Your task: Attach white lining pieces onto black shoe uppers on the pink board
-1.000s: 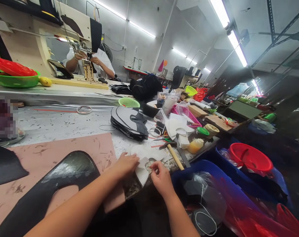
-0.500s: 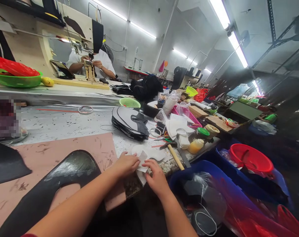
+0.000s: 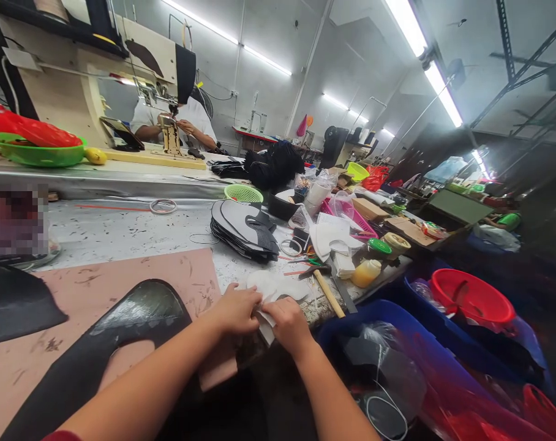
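At the bench's front edge, my left hand point(image 3: 238, 310) is closed on a thin white piece point(image 3: 266, 331), whose lower corner hangs past the edge. My right hand point(image 3: 288, 321) pinches the same piece close beside the left fingertips. The fingers hide most of it, so I cannot tell whether it is paper or lining. More white cut pieces point(image 3: 282, 285) lie flat just behind both hands. Under my left forearm, a shiny black curved piece point(image 3: 140, 309) rests on a pink board point(image 3: 186, 272).
A stack of grey and black cut pieces point(image 3: 241, 226) stands behind my hands. To the right lie a hammer point(image 3: 328, 294), a glue bottle point(image 3: 366, 273) and a pink basket point(image 3: 365, 228). Blue bins point(image 3: 374, 312) flank the bench. Across it, a person point(image 3: 186, 125) works at a sewing machine point(image 3: 154, 61).
My right hand has moved up and left to my left hand, its spread fingers closing on the white piece. The raised flap of the piece is now mostly covered.
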Motion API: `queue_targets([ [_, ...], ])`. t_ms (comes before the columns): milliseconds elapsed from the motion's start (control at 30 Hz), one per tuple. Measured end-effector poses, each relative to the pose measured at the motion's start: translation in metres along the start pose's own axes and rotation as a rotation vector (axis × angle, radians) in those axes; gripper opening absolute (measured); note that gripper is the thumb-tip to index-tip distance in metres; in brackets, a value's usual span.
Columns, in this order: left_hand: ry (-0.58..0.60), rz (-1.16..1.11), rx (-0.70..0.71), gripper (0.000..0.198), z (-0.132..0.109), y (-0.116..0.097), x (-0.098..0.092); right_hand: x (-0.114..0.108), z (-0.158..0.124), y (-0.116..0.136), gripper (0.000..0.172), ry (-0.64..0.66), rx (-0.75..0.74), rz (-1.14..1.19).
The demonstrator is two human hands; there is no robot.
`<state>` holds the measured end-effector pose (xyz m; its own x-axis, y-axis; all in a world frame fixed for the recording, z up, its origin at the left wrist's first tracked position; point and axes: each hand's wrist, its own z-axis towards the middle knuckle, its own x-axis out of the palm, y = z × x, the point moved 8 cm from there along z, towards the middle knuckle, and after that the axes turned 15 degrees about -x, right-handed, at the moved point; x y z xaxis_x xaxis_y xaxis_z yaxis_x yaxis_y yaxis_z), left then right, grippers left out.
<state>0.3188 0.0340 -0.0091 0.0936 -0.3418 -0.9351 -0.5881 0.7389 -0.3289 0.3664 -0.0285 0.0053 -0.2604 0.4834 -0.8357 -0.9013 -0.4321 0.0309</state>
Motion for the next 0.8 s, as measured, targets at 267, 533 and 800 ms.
queue_targets([
  [267, 0.052, -0.008, -0.022, 0.023, 0.003, 0.006, 0.01, -0.017, -0.009, 0.009, 0.034, -0.129, -0.015, 0.057],
  [533, 0.14, -0.013, 0.062, 0.038, 0.0, 0.004, 0.013, -0.022, -0.013, 0.009, 0.021, -0.089, 0.011, 0.144],
  [800, 0.127, 0.047, 0.111, 0.055, -0.003, 0.001, 0.015, -0.031, -0.028, 0.014, 0.013, -0.059, 0.088, 0.234],
])
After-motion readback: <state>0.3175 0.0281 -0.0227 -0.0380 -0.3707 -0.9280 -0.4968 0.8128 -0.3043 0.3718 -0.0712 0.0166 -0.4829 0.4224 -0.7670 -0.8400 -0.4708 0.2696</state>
